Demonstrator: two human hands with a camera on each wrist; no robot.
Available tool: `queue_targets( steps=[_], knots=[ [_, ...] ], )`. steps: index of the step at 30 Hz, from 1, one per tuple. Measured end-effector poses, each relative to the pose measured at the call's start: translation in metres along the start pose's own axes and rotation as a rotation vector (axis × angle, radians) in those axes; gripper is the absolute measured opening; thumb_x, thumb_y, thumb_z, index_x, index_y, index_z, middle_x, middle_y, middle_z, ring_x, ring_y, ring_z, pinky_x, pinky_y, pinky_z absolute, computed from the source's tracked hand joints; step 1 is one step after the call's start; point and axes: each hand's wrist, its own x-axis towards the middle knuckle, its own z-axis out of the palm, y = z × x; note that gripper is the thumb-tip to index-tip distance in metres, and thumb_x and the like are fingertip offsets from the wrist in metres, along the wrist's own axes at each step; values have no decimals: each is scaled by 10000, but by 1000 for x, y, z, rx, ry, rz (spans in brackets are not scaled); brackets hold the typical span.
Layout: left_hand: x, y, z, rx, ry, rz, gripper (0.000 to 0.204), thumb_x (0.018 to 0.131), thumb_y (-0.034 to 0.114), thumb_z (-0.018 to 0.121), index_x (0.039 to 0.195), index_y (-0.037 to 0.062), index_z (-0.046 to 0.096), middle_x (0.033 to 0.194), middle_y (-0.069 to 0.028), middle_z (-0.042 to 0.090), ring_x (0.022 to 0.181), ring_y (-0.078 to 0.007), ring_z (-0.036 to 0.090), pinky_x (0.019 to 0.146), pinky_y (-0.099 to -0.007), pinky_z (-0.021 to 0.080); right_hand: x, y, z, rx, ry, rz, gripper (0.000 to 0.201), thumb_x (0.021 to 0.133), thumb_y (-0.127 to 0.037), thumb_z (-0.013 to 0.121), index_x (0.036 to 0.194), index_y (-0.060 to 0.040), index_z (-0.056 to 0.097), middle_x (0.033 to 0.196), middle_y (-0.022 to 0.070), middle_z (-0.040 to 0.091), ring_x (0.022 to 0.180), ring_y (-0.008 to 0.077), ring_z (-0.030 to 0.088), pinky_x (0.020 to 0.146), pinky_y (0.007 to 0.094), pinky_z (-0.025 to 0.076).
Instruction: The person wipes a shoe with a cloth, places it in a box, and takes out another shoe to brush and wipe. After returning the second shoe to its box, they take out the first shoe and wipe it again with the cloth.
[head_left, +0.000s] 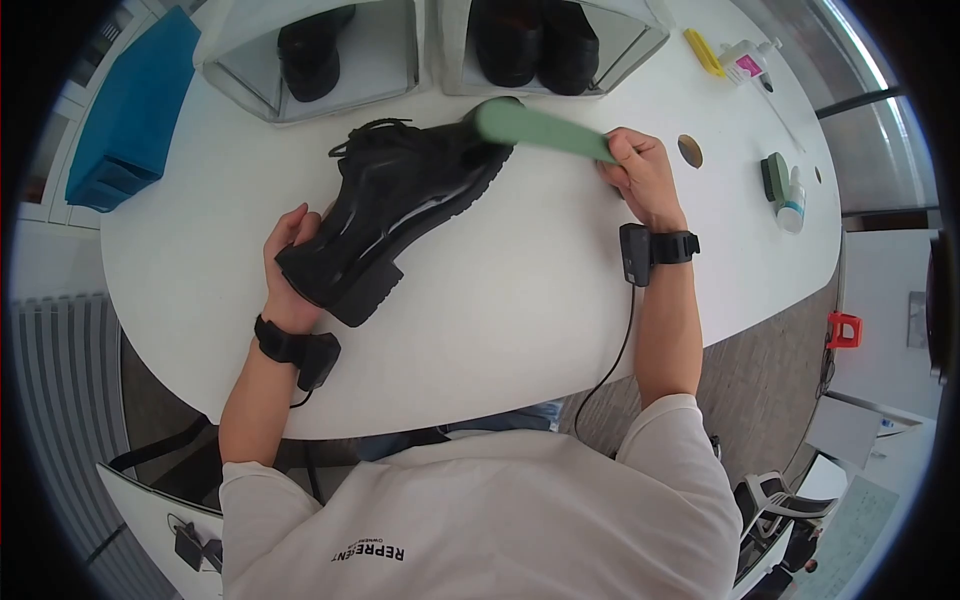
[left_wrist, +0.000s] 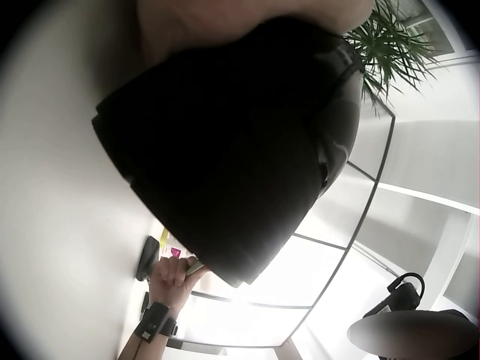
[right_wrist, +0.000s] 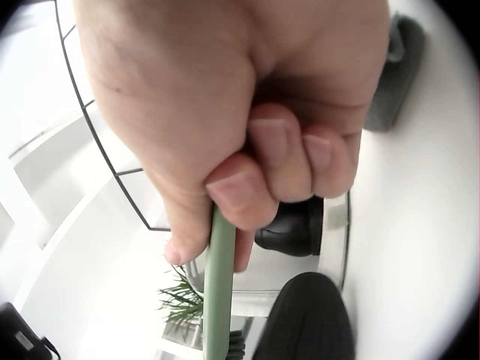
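A glossy black lace-up shoe (head_left: 385, 215) with a chunky ridged sole is tilted on its side over the white table. My left hand (head_left: 290, 262) grips it at the heel end, and its dark heel (left_wrist: 217, 150) fills much of the left wrist view. In my right hand (head_left: 643, 170) is the handle of a long green brush (head_left: 545, 132), pinched between thumb and curled fingers. The brush head overlaps the shoe's toe in the head view. Dark bristles (right_wrist: 236, 343) show along one side of the brush in the right wrist view.
Two white shoe boxes (head_left: 435, 60) stand at the back with black shoes (head_left: 535, 45) inside. A blue holder (head_left: 135, 110) is at the left. On the right are a yellow tool (head_left: 704, 52), a labelled bottle (head_left: 745, 65), another brush (head_left: 776, 180) and a small white bottle (head_left: 792, 208).
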Motion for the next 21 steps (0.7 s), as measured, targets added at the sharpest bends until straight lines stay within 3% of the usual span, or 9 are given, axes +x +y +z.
queue_targets(
  steps=[4, 7, 9, 13, 16, 19, 21],
  knots=[
    [1, 0, -2, 19, -21, -15, 461, 999, 253, 357, 549, 183, 286, 463, 28, 346, 436, -117, 367, 490, -256, 372, -1, -5, -3, 51, 14, 64, 276, 949, -269, 598, 779, -51, 609, 566, -74, 382, 514, 45, 288, 483, 221, 212],
    [0, -1, 4, 36, 12, 8, 468, 996, 262, 363, 543, 181, 274, 455, 21, 352, 434, -123, 380, 479, -256, 371, 0, -7, -1, -129, 29, 123, 293, 954, -272, 589, 748, -64, 589, 542, -76, 362, 502, 45, 273, 477, 230, 200],
    [-1, 0, 4, 47, 27, 8, 469, 995, 264, 364, 542, 181, 274, 455, 20, 354, 434, -124, 385, 475, -255, 371, 3, -7, -3, 1, 82, 124, 320, 942, -279, 607, 704, -68, 574, 528, -79, 348, 498, 45, 264, 476, 237, 192],
    [-2, -2, 8, 53, 47, 34, 475, 994, 266, 367, 535, 178, 279, 455, 16, 359, 437, -127, 398, 474, -254, 376, 1, -7, -8, -107, -6, 99, 337, 944, -286, 604, 688, -70, 560, 521, -76, 345, 495, 42, 260, 474, 238, 189],
    [0, -2, 5, 44, 45, 40, 477, 995, 267, 367, 534, 178, 284, 456, 16, 361, 437, -127, 398, 472, -256, 375, 2, -5, -8, 32, 71, 124, 352, 940, -299, 610, 680, -65, 568, 517, -73, 353, 492, 41, 260, 474, 234, 196],
    [-3, -2, 12, 40, 50, 39, 474, 995, 267, 368, 537, 179, 284, 458, 16, 362, 438, -129, 395, 473, -257, 373, 0, -4, -10, -110, -60, 143, 352, 944, -306, 602, 686, -69, 566, 513, -70, 361, 489, 42, 268, 475, 228, 207],
    [-2, -2, 4, 25, 27, 15, 471, 995, 265, 371, 539, 180, 285, 459, 19, 360, 437, -128, 391, 475, -258, 372, 5, -4, -6, 79, 70, 107, 352, 935, -312, 615, 680, -75, 559, 530, -69, 358, 491, 43, 272, 481, 224, 216]
  ],
)
